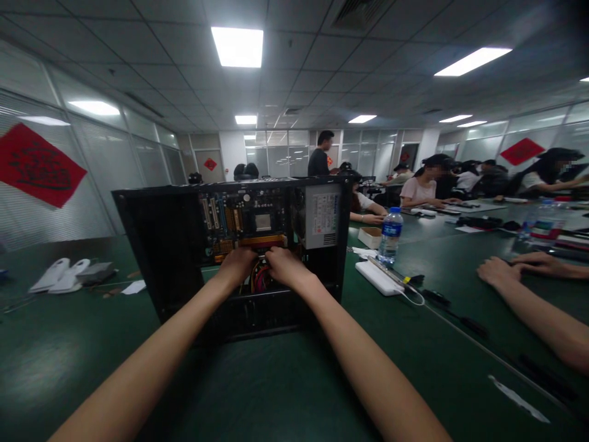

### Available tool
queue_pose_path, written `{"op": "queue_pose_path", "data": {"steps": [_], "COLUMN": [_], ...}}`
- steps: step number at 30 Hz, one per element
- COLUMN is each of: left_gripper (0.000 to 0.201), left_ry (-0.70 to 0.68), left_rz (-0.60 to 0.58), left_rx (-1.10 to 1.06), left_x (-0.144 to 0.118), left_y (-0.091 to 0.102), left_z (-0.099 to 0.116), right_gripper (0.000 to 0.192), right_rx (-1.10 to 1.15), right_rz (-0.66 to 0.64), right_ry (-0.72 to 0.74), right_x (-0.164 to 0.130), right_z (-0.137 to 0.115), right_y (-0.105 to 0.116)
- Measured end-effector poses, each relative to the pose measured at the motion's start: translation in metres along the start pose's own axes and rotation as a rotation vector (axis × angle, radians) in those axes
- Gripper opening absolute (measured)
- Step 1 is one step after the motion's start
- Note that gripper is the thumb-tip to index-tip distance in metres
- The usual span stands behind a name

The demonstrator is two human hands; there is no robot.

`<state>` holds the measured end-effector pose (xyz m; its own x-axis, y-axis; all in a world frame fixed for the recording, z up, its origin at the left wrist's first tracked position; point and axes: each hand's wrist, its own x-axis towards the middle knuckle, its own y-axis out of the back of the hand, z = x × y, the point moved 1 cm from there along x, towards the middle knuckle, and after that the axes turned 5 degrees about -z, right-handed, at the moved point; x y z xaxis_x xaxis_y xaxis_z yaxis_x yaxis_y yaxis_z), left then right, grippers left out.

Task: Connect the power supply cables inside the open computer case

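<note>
An open black computer case (271, 313) stands on the green table in front of me, its inside facing me. Within it are a motherboard (248, 205) with a square metal-topped chip (263, 221) and, at the upper right, a silver power supply (322, 218). Both hands reach into the case at the motherboard's lower edge, above a bundle of coloured cables (260, 279). My left hand (239, 265) has its fingers curled beside an orange slot (270, 241). My right hand (283, 265) is closed close by on the right. What the fingertips hold is hidden.
Right of the case are a water bottle (390, 236), a small open box (369, 237), a white power strip (378, 277) and cables. White slippers (59, 274) and a grey block (96, 272) lie left. Another person's hands (501, 270) rest on the table at right.
</note>
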<state>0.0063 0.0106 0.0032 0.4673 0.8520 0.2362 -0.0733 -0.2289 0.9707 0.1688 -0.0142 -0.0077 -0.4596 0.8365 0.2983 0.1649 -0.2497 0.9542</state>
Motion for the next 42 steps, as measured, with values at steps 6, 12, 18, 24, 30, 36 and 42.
{"op": "queue_pose_path", "data": {"steps": [6, 12, 18, 24, 30, 36, 42], "left_gripper": [0.028, 0.027, 0.027, 0.026, 0.028, 0.026, 0.027], "left_ry": [-0.031, -0.025, -0.014, -0.003, -0.028, -0.029, -0.021], "left_rz": [0.005, 0.009, 0.009, 0.004, -0.026, -0.032, -0.038], "left_rx": [-0.027, -0.04, -0.026, 0.024, 0.068, 0.076, 0.09], "left_x": [0.001, 0.004, 0.001, -0.002, -0.004, -0.003, -0.002], "left_y": [-0.005, -0.007, -0.003, 0.0, 0.004, 0.002, 0.004], "left_z": [-0.003, -0.006, -0.001, 0.001, 0.002, 0.0, 0.002], "right_gripper": [0.024, 0.023, 0.023, 0.025, 0.026, 0.028, 0.03], "right_rx": [-0.003, 0.009, -0.023, -0.1, -0.155, -0.201, -0.22], "right_rz": [-0.01, -0.025, -0.005, -0.016, -0.031, -0.008, -0.001], "right_ry": [0.012, 0.012, 0.016, 0.061, 0.136, 0.147, 0.151], "right_x": [0.0, 0.0, 0.0, 0.008, 0.013, 0.017, 0.017], "right_z": [-0.001, -0.001, -0.004, -0.005, -0.002, -0.002, -0.003], "right_y": [0.001, 0.0, 0.0, 0.004, 0.005, 0.001, 0.002]}}
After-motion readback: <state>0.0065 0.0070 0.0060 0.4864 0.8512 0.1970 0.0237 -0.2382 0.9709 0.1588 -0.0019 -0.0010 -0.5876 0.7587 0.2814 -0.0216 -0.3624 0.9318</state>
